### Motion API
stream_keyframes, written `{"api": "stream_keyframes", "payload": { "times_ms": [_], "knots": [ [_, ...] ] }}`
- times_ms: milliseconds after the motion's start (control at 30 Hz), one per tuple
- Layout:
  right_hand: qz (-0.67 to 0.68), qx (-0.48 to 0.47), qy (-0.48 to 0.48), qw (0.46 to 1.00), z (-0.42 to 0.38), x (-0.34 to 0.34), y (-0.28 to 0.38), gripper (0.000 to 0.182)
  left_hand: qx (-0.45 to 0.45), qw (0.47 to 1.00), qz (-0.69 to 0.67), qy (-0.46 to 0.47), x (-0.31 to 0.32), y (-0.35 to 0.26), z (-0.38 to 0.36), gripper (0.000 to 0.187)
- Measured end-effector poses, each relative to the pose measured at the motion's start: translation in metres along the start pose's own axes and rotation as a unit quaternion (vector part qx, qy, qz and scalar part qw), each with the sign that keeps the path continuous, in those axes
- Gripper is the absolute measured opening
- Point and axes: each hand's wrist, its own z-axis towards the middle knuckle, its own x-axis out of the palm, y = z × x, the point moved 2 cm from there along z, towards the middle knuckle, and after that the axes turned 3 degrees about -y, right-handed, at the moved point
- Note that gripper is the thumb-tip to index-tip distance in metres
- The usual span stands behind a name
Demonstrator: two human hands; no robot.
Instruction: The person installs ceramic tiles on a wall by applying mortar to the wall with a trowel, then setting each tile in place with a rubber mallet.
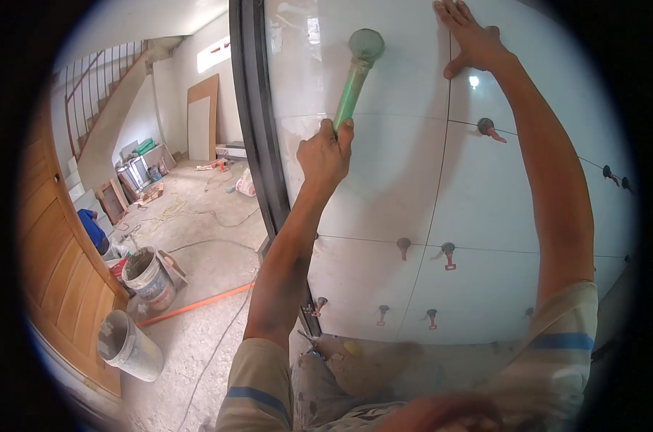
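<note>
Gripped in my left hand is a rubber mallet, its green handle angled up and its rounded grey head in front of a large white wall tile. My right hand lies spread against the tiles near the top, fingers apart, beside a vertical joint. Below it, a tile leveling spacer with a dark round cap and red stem sticks out of a joint. Several more such spacers, among them one lower down, stand along the lower joints.
A dark metal door frame borders the tiles on the left. Through the opening, a mortar-smeared bucket and a whitish bucket stand by a wooden door. An orange strip and cables cross the concrete floor.
</note>
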Motion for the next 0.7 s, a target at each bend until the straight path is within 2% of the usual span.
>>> {"api": "stream_keyframes", "payload": {
  "times_ms": [133,200,333,400,533,600,700],
  "knots": [
    [0.011,-0.014,-0.012,1.000,0.003,0.005,-0.001,0.146,-0.026,0.999,0.022,0.008,-0.005,0.008,-0.001,0.049],
    [0.003,-0.001,0.001,1.000,0.004,0.003,-0.002,0.147,-0.029,0.999,-0.003,-0.018,-0.006,0.013,0.000,0.050],
    [-0.010,0.000,0.006,1.000,0.002,0.009,-0.002,0.142,-0.059,0.998,0.018,0.008,-0.008,0.022,-0.002,0.051],
    [-0.033,-0.023,-0.139,0.989,0.016,0.037,-0.021,0.143,-0.068,0.998,0.019,-0.002,-0.013,0.023,-0.004,0.053],
    [-0.054,-0.006,-0.107,0.993,-0.010,0.043,0.004,0.146,-0.096,0.994,0.040,0.018,-0.011,0.039,-0.009,0.053],
    [-0.010,-0.022,-0.150,0.988,-0.021,0.063,0.006,0.146,-0.130,0.991,0.021,0.020,-0.014,0.043,-0.013,0.055],
    [-0.011,-0.039,-0.135,0.990,-0.031,0.066,0.004,0.148,-0.144,0.989,0.020,0.031,-0.020,0.048,-0.015,0.056]
  ]
}}
